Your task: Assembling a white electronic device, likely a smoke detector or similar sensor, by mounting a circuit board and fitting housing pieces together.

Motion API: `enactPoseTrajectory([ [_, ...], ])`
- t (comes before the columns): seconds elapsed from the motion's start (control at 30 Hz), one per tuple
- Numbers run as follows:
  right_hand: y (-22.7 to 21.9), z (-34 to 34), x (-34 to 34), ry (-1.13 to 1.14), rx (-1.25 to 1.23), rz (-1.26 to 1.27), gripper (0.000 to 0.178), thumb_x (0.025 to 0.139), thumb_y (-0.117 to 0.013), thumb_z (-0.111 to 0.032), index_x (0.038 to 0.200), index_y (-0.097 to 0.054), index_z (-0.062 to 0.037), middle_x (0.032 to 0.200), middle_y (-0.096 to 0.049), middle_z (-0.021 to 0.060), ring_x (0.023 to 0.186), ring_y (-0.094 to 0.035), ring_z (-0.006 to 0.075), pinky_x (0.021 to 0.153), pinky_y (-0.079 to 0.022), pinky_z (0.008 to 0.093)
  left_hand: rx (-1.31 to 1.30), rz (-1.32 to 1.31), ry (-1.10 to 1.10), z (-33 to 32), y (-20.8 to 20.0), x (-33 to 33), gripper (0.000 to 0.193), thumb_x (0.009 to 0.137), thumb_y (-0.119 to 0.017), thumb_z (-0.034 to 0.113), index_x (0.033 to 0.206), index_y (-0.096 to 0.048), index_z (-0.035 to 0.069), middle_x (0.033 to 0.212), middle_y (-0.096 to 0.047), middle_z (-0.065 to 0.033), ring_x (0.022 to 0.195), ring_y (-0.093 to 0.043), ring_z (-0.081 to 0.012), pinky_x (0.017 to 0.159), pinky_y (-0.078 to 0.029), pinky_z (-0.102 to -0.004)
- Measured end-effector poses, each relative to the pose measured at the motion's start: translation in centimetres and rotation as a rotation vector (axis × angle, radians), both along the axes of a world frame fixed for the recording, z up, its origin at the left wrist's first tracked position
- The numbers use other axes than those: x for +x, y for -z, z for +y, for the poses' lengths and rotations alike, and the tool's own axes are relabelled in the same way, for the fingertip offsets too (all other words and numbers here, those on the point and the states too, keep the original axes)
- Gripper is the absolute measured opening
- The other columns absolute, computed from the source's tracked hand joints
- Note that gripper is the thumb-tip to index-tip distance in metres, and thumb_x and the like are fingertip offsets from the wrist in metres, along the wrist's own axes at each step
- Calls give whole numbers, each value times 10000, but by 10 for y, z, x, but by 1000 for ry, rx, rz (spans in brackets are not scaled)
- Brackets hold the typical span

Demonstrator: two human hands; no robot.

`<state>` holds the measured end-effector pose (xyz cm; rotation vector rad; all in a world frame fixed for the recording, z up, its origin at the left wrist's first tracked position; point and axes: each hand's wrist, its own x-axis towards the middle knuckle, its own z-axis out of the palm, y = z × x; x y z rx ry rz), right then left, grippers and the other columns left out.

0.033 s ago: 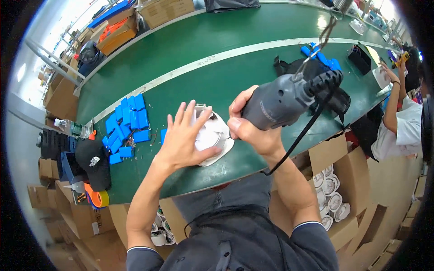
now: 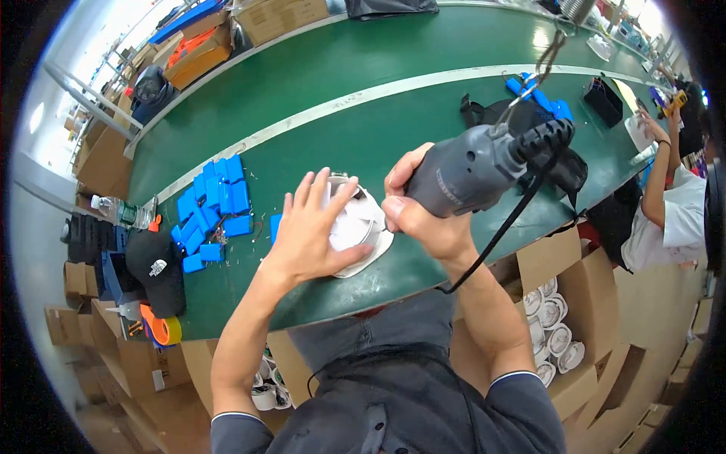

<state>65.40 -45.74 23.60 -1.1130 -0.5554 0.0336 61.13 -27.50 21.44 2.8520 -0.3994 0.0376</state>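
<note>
A rounded white plastic housing (image 2: 361,231) rests on the green bench in front of me. My left hand (image 2: 306,231) holds its left side, thumb along the near edge and index finger across the far part; the other fingers fan out. My right hand (image 2: 427,208) is closed round a dark grey corded power screwdriver (image 2: 461,174), tilted with its front end down toward the housing's right edge. The tool's tip is mostly hidden by my fingers, so I cannot tell whether it touches. Left of my left hand lies a pile of blue wrapped battery packs (image 2: 215,200).
The tool hangs from a coiled spring (image 2: 576,9); its black cable (image 2: 503,246) loops past my right forearm. A black cap (image 2: 155,265), tape rolls (image 2: 170,331) and a bottle (image 2: 121,212) stand left. A carton (image 2: 597,303) of white parts is below right. Another person (image 2: 669,197) works far right.
</note>
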Motion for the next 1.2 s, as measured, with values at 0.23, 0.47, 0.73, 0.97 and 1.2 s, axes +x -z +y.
enactPoseTrajectory([
  [0.23, 9, 1, 9, 59, 3, 35, 221, 684, -574, 13, 862, -448, -17, 692, -494, 90, 490, -498, 135, 457, -437, 255, -86, -136, 39, -3, 4, 2, 805, 581, -729, 427, 1292, -435, 192, 1279, -355, -248, 1160, -367, -437, 896, -388, -523],
  [0.47, 9, 1, 4, 73, 15, 66, 218, 664, -660, 13, 835, -531, -28, 733, -533, 44, 630, -519, 103, 539, -435, 224, -134, -136, 25, -1, 2, 2, 800, 576, -730, 420, 1283, -445, 176, 1252, -362, -227, 1136, -381, -418, 838, -424, -516],
  [0.73, 5, 4, 3, 42, 55, 122, 240, 687, -630, 13, 875, -486, -27, 704, -528, 62, 517, -528, 117, 463, -454, 239, -101, -112, 18, 0, 0, 0, 811, 573, -721, 418, 1285, -436, 156, 1264, -363, -222, 1141, -388, -408, 880, -415, -493],
  [0.97, 6, 6, 2, 33, 60, 72, 231, 702, -610, 22, 882, -475, -34, 695, -530, 64, 519, -531, 117, 460, -455, 240, -103, -90, 10, 0, 0, 0, 820, 576, -719, 424, 1294, -428, 155, 1276, -351, -227, 1144, -377, -417, 878, -412, -499],
  [1.2, 12, 5, 3, 46, 29, 79, 223, 714, -599, 34, 882, -468, -30, 692, -533, 63, 517, -531, 117, 457, -454, 243, -103, -96, 18, -2, 0, 1, 814, 582, -716, 426, 1294, -430, 155, 1268, -355, -230, 1133, -379, -423, 851, -421, -498],
])
